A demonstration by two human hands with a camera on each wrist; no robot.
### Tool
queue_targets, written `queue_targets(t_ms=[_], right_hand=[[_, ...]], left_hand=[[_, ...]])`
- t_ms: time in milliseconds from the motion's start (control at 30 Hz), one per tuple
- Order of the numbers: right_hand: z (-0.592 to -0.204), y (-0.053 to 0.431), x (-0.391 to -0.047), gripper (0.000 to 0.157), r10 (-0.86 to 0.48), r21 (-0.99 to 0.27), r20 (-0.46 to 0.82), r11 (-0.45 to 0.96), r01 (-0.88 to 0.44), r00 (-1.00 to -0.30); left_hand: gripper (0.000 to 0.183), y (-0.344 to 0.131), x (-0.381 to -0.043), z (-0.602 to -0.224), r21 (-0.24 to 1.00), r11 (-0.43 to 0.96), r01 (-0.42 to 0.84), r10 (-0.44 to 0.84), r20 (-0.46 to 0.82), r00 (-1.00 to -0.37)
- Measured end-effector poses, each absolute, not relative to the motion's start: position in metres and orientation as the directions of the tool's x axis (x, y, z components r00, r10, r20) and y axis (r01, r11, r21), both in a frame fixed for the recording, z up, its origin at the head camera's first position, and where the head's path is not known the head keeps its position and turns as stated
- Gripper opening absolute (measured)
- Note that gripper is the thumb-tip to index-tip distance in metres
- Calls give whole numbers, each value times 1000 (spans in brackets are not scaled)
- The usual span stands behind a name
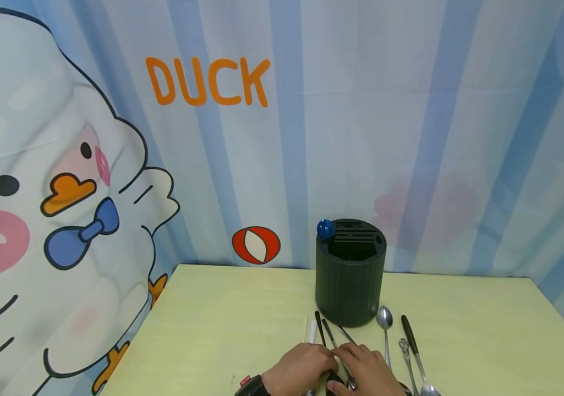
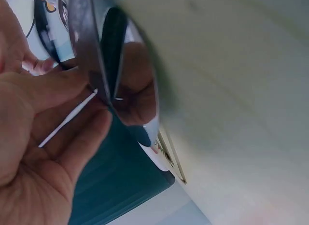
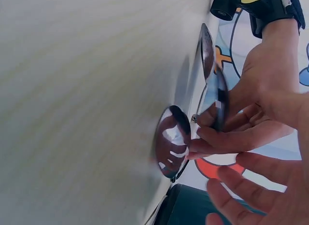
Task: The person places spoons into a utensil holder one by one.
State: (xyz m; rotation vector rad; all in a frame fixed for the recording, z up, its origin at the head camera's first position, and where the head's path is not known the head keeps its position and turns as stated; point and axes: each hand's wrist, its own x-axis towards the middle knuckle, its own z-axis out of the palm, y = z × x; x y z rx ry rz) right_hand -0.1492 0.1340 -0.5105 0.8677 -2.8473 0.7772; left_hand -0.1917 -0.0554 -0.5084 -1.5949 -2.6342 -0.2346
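Observation:
My left hand (image 1: 300,367) pinches a dark, shiny spoon (image 3: 221,99) between thumb and fingers, low over the table. Right beside it is my right hand (image 1: 368,369), whose fingers (image 3: 241,186) spread loosely around nothing in the right wrist view. A large spoon bowl (image 3: 173,143) lies just below the hands, reflecting them. Beyond the fingers in the head view, several utensils lie side by side, among them a black handle (image 1: 318,324) and a white handle (image 1: 313,331). The hands hide the lower parts of these.
A dark green utensil holder (image 1: 348,291) stands behind the hands, with a blue ball-shaped piece (image 1: 326,229) at its rim. To the right lie a long metal spoon (image 1: 384,318), an ornate-handled utensil (image 1: 405,352) and a black-handled spoon (image 1: 409,333). A printed curtain (image 1: 341,110) hangs behind the table.

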Motion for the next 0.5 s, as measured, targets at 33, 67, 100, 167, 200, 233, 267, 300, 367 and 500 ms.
queue_targets(t_ms=[33,67,100,167,200,233,267,300,367,500], right_hand=[[-511,134,-149,44,-500,-448,252,699,-558,-829],[-511,134,-149,38,-493,-444,309,682,-582,-813],[-511,133,-149,34,-482,-429,364,673,-603,-797],[-510,132,-149,26,-452,-411,464,652,-637,-762],[-509,132,-149,23,-436,-402,504,646,-649,-746],[-508,131,-149,21,-421,-390,540,642,-660,-729],[-507,131,-149,19,-404,-389,565,638,-664,-719],[-506,131,-148,19,-388,-387,586,638,-666,-712],[-503,130,-146,19,-351,-407,595,643,-648,-723],[-497,131,-142,24,-271,-477,573,657,-583,-774]], left_hand=[[11,-56,-192,-508,104,447,888,879,132,-458],[11,-56,-192,-507,97,439,893,882,144,-449],[12,-56,-192,-507,95,433,896,883,157,-443],[14,-57,-191,-505,86,421,903,882,193,-430],[15,-57,-191,-505,82,419,904,878,215,-427],[16,-58,-191,-504,76,420,904,873,240,-425],[17,-58,-190,-503,78,420,904,864,269,-425],[16,-58,-190,-502,92,419,903,855,294,-427],[15,-58,-188,-499,135,415,900,836,332,-436],[20,-59,-185,-487,280,392,876,801,365,-475]])
